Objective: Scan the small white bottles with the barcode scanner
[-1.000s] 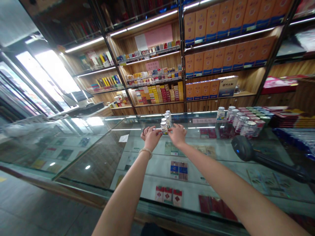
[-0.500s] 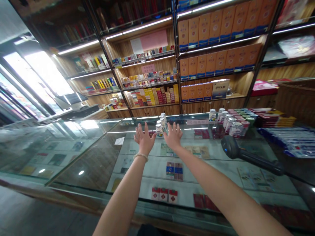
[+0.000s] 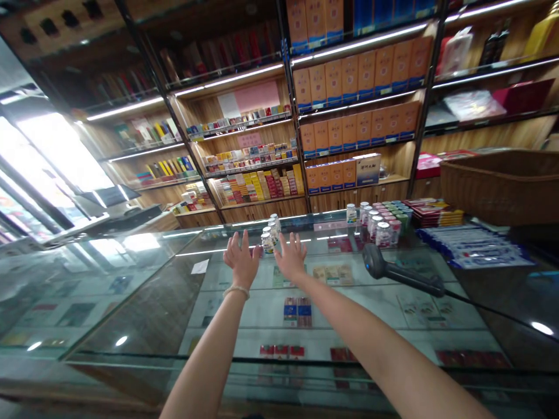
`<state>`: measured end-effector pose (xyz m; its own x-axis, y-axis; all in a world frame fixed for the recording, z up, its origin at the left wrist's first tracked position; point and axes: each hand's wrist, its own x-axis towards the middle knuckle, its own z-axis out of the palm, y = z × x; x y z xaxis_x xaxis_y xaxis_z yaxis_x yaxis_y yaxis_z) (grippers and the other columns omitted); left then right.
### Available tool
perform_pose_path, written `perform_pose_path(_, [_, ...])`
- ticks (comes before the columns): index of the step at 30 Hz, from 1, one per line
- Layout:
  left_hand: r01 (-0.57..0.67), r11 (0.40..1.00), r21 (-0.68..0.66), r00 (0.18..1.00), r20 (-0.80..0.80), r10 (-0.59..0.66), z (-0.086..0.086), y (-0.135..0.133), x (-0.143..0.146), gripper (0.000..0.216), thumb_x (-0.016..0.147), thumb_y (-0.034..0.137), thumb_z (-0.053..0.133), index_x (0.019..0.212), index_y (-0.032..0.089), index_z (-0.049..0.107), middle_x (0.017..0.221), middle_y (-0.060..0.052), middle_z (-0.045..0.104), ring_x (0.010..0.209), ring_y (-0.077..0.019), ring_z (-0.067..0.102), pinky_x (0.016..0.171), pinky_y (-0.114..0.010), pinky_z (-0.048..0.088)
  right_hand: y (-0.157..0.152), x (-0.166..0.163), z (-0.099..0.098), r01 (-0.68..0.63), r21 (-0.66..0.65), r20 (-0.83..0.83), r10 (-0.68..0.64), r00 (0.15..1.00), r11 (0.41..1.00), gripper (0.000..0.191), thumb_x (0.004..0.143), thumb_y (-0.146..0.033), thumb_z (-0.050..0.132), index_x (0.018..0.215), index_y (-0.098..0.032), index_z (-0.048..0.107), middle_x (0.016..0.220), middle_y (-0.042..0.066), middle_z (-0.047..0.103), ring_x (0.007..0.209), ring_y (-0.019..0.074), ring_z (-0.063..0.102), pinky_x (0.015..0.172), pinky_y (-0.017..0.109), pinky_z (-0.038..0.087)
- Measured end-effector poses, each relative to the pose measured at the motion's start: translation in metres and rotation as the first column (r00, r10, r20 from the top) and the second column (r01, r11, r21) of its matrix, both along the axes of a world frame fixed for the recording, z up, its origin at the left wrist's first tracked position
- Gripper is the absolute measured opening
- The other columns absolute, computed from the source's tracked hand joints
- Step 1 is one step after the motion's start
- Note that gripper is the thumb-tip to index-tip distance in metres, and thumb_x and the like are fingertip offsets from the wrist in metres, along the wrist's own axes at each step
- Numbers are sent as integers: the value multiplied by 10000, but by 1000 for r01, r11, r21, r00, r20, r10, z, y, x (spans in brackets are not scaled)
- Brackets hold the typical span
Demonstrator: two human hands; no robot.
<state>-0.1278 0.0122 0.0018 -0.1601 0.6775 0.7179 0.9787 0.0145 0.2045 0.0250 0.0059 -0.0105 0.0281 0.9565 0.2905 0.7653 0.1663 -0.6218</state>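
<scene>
Both my arms reach out over a glass display counter. My left hand is open with fingers spread, just left of a short row of small white jars standing on the glass. My right hand is open too, fingers up, just right of the same row. Neither hand holds anything, and the nearest jar stands between them. Whether the palms touch the jars I cannot tell.
A black handheld scanner lies on the glass to the right, its cable trailing right. Behind it stands a cluster of cans, then stacked flat packs and a wicker basket. Shelves of boxed goods line the wall behind the counter.
A second ago both hands were pinched around the nearest jar. They have let go and opened, fingers spread beside the row. The view has swung toward the right.
</scene>
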Motion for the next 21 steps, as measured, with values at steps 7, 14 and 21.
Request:
perform_pose_path(7, [88, 995, 46, 989, -120, -82, 16, -9, 12, 581, 994, 438, 432, 1527, 215, 493, 1611, -169, 422, 1509, -335, 330, 1250, -573, 139, -37, 47, 22, -102, 108, 83, 93, 992, 989, 618, 1025, -441, 454, 1610, -270, 348, 1716, 111, 238, 1588, 286, 148, 1241, 555, 162])
perform_pose_path(14, [123, 991, 51, 990, -70, -120, 41, -23, 55, 581, 999, 455, 417, 1516, 202, 502, 1613, -175, 404, 1504, -340, 319, 1246, -578, 164, -53, 115, 56, -76, 123, 156, 56, 986, 989, 578, 1031, -460, 437, 1578, -275, 414, 1705, 113, 271, 1579, 286, 180, 1236, 558, 164])
perform_pose_path(21, [214, 975, 56, 977, -25, -213, 48, -43, 94, 547, 1002, 459, 448, 1505, 255, 515, 1611, -136, 400, 1508, -327, 303, 1253, -558, 181, -64, 181, 55, -7, 124, 227, -22, 974, 992, 535, 1023, -498, 461, 1528, -325, 494, 1691, 96, 313, 1564, 293, 218, 1216, 549, 191])
